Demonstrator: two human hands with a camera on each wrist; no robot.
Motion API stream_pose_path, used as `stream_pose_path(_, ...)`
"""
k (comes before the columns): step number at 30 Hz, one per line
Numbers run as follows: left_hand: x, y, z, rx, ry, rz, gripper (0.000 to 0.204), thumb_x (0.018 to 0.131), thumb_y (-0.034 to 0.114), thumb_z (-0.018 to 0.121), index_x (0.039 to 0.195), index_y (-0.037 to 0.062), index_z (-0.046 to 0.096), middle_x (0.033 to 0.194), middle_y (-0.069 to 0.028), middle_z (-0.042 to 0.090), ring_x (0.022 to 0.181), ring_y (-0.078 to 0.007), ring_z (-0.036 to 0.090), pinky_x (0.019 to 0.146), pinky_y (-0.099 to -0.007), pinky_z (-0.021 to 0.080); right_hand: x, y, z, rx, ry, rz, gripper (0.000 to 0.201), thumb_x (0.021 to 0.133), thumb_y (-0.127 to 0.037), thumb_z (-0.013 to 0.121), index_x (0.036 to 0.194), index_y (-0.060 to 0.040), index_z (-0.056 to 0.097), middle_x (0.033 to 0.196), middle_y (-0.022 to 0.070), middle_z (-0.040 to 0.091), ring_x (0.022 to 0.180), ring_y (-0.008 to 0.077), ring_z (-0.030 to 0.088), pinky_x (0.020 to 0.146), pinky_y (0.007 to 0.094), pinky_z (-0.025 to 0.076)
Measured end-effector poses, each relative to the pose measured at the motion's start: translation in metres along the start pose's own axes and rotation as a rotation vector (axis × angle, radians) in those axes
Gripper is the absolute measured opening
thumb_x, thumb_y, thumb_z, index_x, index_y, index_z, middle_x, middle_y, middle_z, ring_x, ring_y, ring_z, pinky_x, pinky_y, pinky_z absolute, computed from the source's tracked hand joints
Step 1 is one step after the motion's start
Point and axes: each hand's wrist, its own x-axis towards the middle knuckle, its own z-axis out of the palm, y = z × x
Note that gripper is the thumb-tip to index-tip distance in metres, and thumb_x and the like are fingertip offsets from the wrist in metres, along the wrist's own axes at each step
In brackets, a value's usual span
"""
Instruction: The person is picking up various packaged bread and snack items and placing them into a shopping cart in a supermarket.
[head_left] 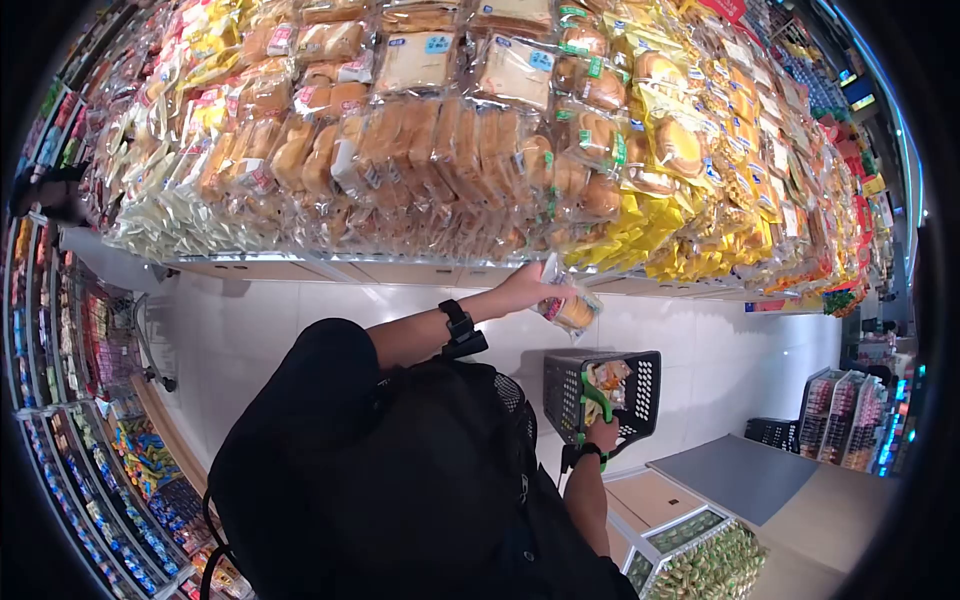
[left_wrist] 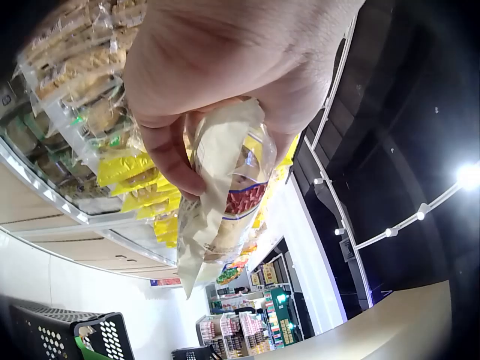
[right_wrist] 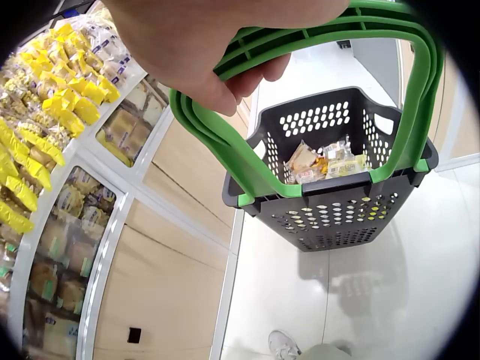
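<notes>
My left hand [head_left: 522, 290] pinches a packaged bread [head_left: 574, 310] in a clear wrapper between thumb and fingers, out in front of the bread shelf. In the left wrist view the packaged bread [left_wrist: 246, 184] shows a pale wrapper side and a red and blue label, its upper end hidden by the hand. Down at my right side, the right hand [right_wrist: 217, 45] grips the green handle [right_wrist: 409, 112] of a black shopping basket [right_wrist: 337, 210]. Several packaged foods [right_wrist: 319, 163] lie inside this basket. From the head view, the right hand [head_left: 603, 433] is behind the packaged bread.
A long display of wrapped loaves [head_left: 420, 150] spans the front, with yellow-bagged buns [head_left: 690, 220] to the right. Snack shelves [head_left: 70, 470] line the left. A grey-topped counter [head_left: 740, 475] stands at the right, near a bin of green packets [head_left: 710, 565]. Pale floor tiles [head_left: 260, 330] lie between.
</notes>
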Motion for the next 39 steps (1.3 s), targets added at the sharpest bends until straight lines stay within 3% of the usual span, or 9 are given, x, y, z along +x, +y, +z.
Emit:
stream_pose_path(7,-0.064,0.025,-0.044,0.074,0.075,0.091,0.037,0.089,0.028,0.075,0.113,0.0042,0.060,0.101,-0.0029,0.067,0.090,-0.0084,0.061,0.079,-0.0268,0.049,-0.084,-0.012,0.003,0.063,-0.024,-0.030,0.042,0.079,-0.040,0.066,0.108,-0.0102,0.070,0.102,0.0178,0.071,0.097,0.0400,0.066,0.082,0.0520,0.051)
stream_pose_path(9,-0.071,0.029,-0.058,0.208,0.062,0.080,0.034,0.089,0.026,0.075,0.110,0.0035,0.063,0.100,-0.0033,0.068,0.086,-0.0083,0.062,0.077,-0.0268,0.049,-0.078,0.000,0.005,0.052,-0.141,-0.209,0.043,0.076,-0.044,0.071,0.100,-0.0078,0.073,0.096,0.0207,0.070,0.093,0.0417,0.067,0.078,0.0514,0.052)
stream_pose_path(13,-0.112,0.046,-0.076,0.137,0.152,0.045,0.026,0.089,0.024,0.074,0.103,0.0040,0.066,0.096,-0.0043,0.069,0.084,-0.0116,0.065,0.077,-0.0282,0.052,-0.133,-0.016,0.000,0.102,-0.033,-0.134,0.045,0.076,-0.048,0.072,0.097,-0.0079,0.073,0.089,0.0217,0.070,0.086,0.0415,0.068,0.073,0.0513,0.053)
stream_pose_path(15,-0.128,0.058,-0.079,0.217,0.055,-0.019,0.029,0.089,0.023,0.074,0.109,0.0041,0.064,0.098,-0.0049,0.068,0.088,-0.0131,0.065,0.079,-0.0283,0.052,-0.158,-0.023,0.011,0.054,-0.002,-0.100,0.043,0.077,-0.049,0.071,0.096,-0.0098,0.073,0.088,0.0195,0.070,0.085,0.0402,0.068,0.071,0.0509,0.054)
stream_pose_path(22,-0.204,0.116,-0.118,-0.008,0.203,0.205,0.027,0.092,0.022,0.071,0.113,0.0080,0.062,0.099,0.0017,0.065,0.091,-0.0078,0.059,0.079,-0.0253,0.047,-0.218,-0.049,0.029,0.042,0.026,-0.190,0.041,0.078,-0.051,0.069,0.096,-0.0137,0.071,0.086,0.0176,0.070,0.085,0.0390,0.069,0.071,0.0507,0.054)
stream_pose_path(27,-0.232,0.130,-0.137,-0.002,0.198,0.208,0.026,0.093,0.021,0.070,0.114,0.0089,0.060,0.101,0.0012,0.063,0.091,-0.0080,0.058,0.079,-0.0262,0.047,-0.282,-0.050,0.015,0.031,-0.023,-0.095,0.040,0.077,-0.047,0.070,0.100,-0.0145,0.072,0.091,0.0161,0.071,0.088,0.0393,0.069,0.075,0.0507,0.054)
stream_pose_path(29,-0.256,0.155,-0.188,-0.001,0.215,0.263,0.026,0.093,0.019,0.070,0.114,0.0092,0.058,0.103,0.0008,0.062,0.092,-0.0081,0.058,0.080,-0.0264,0.047,-0.317,-0.074,0.010,0.036,-0.114,-0.041,0.038,0.076,-0.043,0.069,0.101,-0.0145,0.072,0.091,0.0166,0.071,0.088,0.0391,0.069,0.075,0.0510,0.054)
stream_pose_path(32,-0.272,0.176,-0.200,-0.123,0.194,0.440,0.026,0.094,0.008,0.065,0.113,0.0102,0.046,0.118,-0.0086,0.062,0.098,-0.0111,0.057,0.085,-0.0283,0.047,-0.333,-0.067,0.028,-0.002,-0.065,-0.047,0.036,0.076,-0.040,0.069,0.100,-0.0135,0.072,0.090,0.0171,0.071,0.087,0.0390,0.069,0.074,0.0514,0.054)
stream_pose_path(39,-0.308,0.220,-0.354,-0.109,0.128,0.519,0.023,0.095,0.007,0.062,0.111,0.0085,0.046,0.118,-0.0111,0.063,0.102,-0.0133,0.057,0.091,-0.0309,0.046,-0.395,-0.137,0.040,-0.039,-0.060,0.025,0.033,0.075,-0.036,0.068,0.097,-0.0119,0.072,0.093,0.0169,0.071,0.090,0.0393,0.068,0.076,0.0516,0.053)
